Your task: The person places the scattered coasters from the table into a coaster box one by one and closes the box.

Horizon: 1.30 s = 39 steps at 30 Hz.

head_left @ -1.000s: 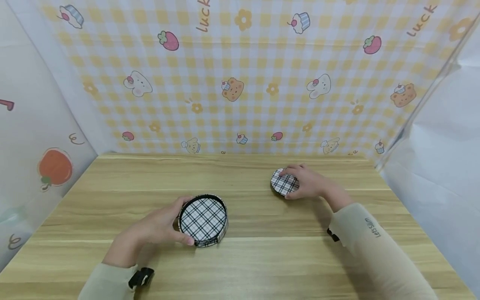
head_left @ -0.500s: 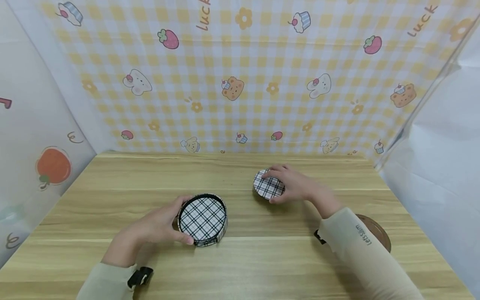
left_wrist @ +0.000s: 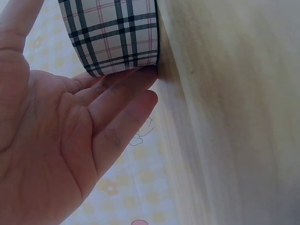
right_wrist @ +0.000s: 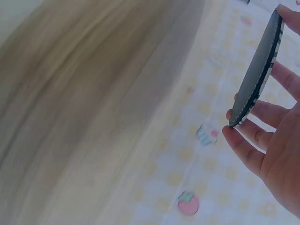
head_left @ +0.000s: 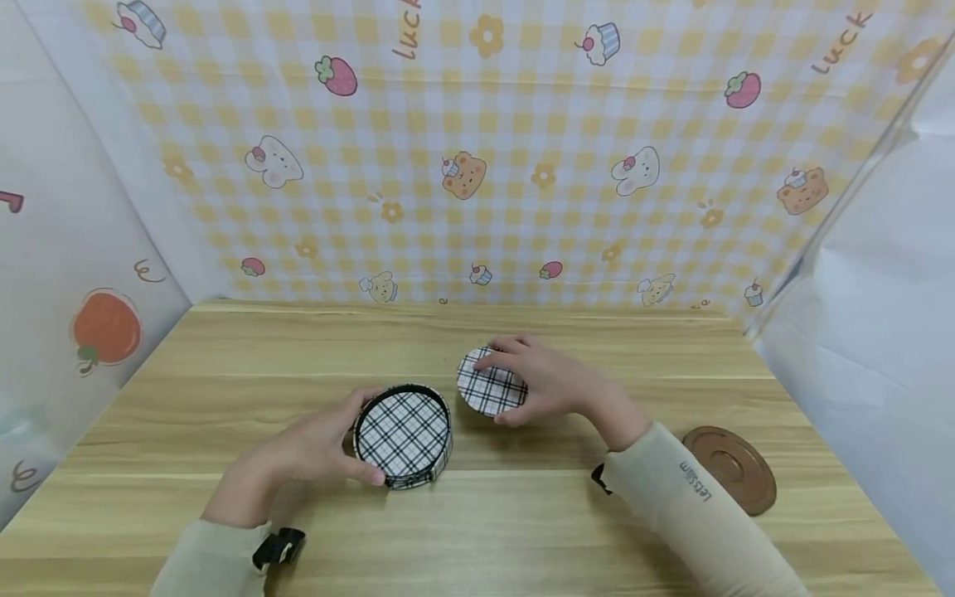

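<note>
Plaid-covered, the round coaster holder [head_left: 404, 435] sits on the wooden table [head_left: 522, 531], cupped from its near side by the left hand [head_left: 313, 452], thumb and fingers curled against its wall. The right hand [head_left: 552, 383] pinches a plaid coaster [head_left: 488, 388] by its edge, lifted clear of the table, just beyond and to the right of the holder. Judging by this, the carry is under way; next comes levelling the coaster over the holder's rim. A brown coaster [head_left: 731, 468] lies right of the right sleeve.
</note>
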Available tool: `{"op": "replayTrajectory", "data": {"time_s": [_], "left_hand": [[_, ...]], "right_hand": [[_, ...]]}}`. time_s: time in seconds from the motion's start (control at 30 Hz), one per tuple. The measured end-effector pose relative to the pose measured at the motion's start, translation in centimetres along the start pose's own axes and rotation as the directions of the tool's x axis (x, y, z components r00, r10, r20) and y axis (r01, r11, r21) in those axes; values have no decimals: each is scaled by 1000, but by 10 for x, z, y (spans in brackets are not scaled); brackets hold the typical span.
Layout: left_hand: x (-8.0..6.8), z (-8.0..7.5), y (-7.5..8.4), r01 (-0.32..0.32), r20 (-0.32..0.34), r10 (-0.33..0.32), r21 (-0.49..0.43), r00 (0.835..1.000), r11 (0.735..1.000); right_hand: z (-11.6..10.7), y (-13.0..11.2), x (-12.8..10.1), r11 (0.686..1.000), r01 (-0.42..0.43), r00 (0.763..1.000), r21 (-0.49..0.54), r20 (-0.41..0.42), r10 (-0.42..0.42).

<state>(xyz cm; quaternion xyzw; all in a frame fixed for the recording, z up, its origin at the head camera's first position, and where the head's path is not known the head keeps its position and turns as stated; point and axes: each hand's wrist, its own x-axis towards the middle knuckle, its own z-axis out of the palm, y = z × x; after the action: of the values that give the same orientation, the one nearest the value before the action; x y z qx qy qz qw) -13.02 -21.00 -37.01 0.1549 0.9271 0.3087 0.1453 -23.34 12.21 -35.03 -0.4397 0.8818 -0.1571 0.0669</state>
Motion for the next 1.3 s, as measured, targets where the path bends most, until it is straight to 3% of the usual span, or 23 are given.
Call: {"op": "replayTrajectory", "data": {"time_s": [0.17,0.33,0.63,1.3], "left_hand": [[1,-2,-4,-34,18,35,-68,999,997],[2,-4,-12,-117,50,129,-190,990,975],[4,-7,-19,-169,76,198,-287,977,943],[2,-10,-15,-108,118,152,-317,981,942]], "right_hand": [[6,-16,9,998,54,998,-11,15,-54],[11,-35,20,995,96,994,-10,50,-95],[23,-58,38,985,171,982,-12,80,-169],[38,-84,60,979,197,972,-59,140,-187]]}}
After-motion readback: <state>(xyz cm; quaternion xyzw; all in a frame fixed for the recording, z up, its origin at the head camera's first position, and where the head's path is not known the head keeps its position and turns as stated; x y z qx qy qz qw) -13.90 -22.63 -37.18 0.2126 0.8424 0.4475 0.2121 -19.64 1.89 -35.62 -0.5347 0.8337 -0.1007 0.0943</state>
